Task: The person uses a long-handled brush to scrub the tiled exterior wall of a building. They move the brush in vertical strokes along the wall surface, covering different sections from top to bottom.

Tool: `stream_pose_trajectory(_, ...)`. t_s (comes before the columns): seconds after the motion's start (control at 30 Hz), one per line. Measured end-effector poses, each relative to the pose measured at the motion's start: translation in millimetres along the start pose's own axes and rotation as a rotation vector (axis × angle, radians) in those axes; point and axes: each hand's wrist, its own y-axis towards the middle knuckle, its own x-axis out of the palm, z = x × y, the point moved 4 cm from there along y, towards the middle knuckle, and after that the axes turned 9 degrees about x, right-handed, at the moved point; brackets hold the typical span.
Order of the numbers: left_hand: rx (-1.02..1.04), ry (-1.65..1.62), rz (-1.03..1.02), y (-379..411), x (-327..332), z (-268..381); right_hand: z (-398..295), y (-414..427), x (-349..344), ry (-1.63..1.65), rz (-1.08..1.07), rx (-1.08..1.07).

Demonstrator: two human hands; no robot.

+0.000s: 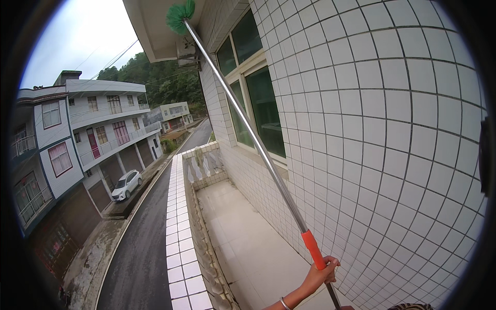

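Note:
My left hand (322, 274) grips a long telescopic pole (248, 128) just at the lower end of its orange-red sleeve (314, 250). A metal bangle (285, 303) circles that wrist. Only a sliver of my right hand (347, 308) shows at the bottom edge, against the pole's lower section; most of it is cut off. The pole slants up and to the left. At its far tip, a round green bristle brush (180, 17) is up by the underside of the roof overhang (157, 31); whether the bristles touch it I cannot tell.
White wall tiles (360, 116) rise on the right, with a green-glazed window (265, 110) set in them. The balcony floor (240, 232) runs beside a tiled parapet (182, 248) with balusters. Beyond lie a road (143, 240), a white car (127, 185) and houses (110, 116).

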Motion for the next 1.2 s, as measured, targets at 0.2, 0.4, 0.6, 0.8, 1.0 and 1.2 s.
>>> stream_pose_trajectory(0.2,0.094,-0.003,-0.015,89,-43,65,-1,49,-11,0.035,0.170,0.099)
stream_pose_trajectory(0.4,0.245,0.027,-0.061,189,-75,134,22,109,-34,0.064,0.294,0.161)
stream_pose_trajectory(0.6,0.437,0.093,-0.083,286,-87,229,39,173,-53,0.064,0.361,0.207)
stream_pose_trajectory(0.8,0.717,0.102,-0.204,360,-75,318,35,231,-46,0.037,0.489,0.201)
stream_pose_trajectory(1.0,0.943,-0.013,-0.368,405,-76,372,-23,344,-43,-0.103,0.798,-0.106)
stream_pose_trajectory(1.2,0.755,-0.050,-0.552,385,-87,354,-265,320,-44,0.397,0.957,0.020)
